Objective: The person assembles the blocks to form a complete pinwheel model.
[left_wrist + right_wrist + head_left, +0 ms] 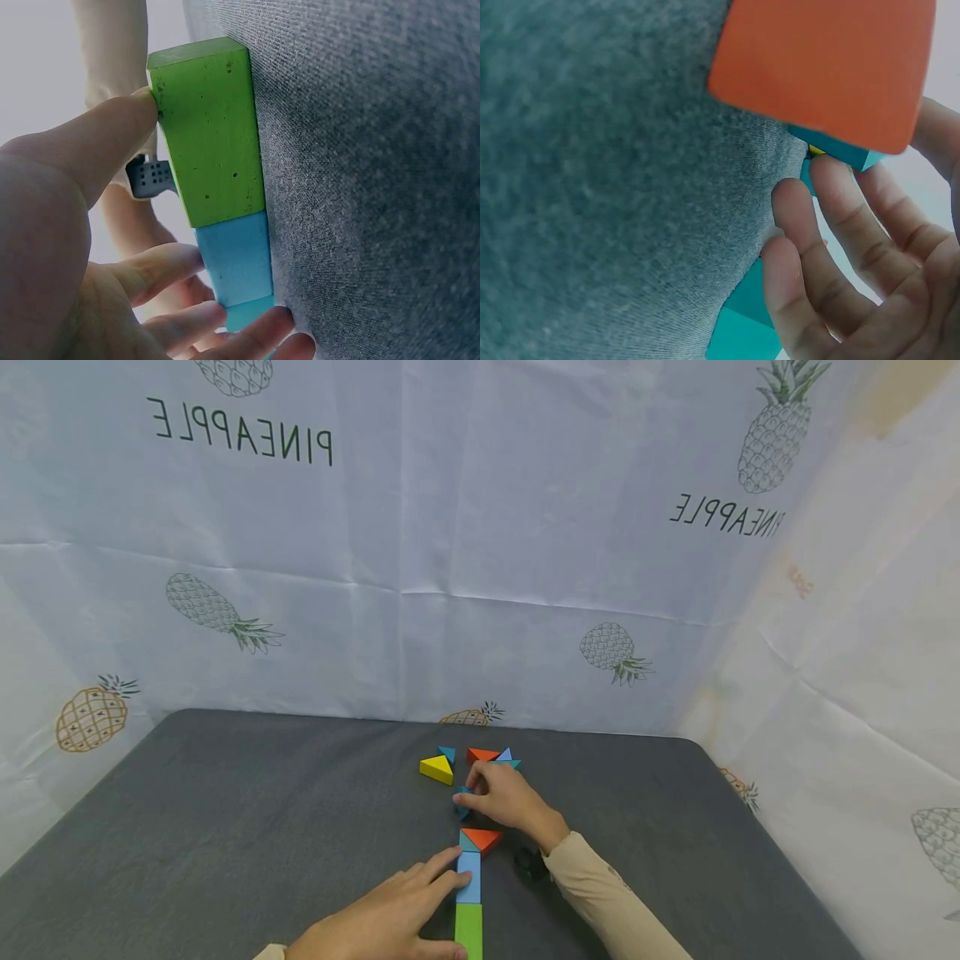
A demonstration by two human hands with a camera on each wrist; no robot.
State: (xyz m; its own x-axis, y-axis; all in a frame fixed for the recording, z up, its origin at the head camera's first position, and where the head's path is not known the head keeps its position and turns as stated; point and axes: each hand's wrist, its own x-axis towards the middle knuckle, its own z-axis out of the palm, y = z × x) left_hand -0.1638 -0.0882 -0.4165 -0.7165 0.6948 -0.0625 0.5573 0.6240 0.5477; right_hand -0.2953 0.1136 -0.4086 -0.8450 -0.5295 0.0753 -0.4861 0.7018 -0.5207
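My left hand (pixel 382 914) lies along a row of wooden blocks, fingers spread and fairly straight. Its thumb touches the green block (pixel 210 142), while fingertips rest at the light blue block (pixel 236 259) and the teal triangular block (pixel 247 311). Against that teal piece, at the row's far end, sits an orange triangular block (pixel 483 838). Just beyond it, my right hand (pixel 510 797) pinches a blue triangular block (pixel 462 810) between thumb and fingers. The orange block looms large in the right wrist view, partly covering the pinched one.
Past my right hand lie a yellow triangular block (pixel 437 769), a small blue one (pixel 447 755), another orange triangle (pixel 482 754), a pale blue triangle (pixel 505 754) and a teal one (pixel 512 763). Pineapple-print cloth (pixel 487 527) hangs behind the dark grey table (pixel 225 827).
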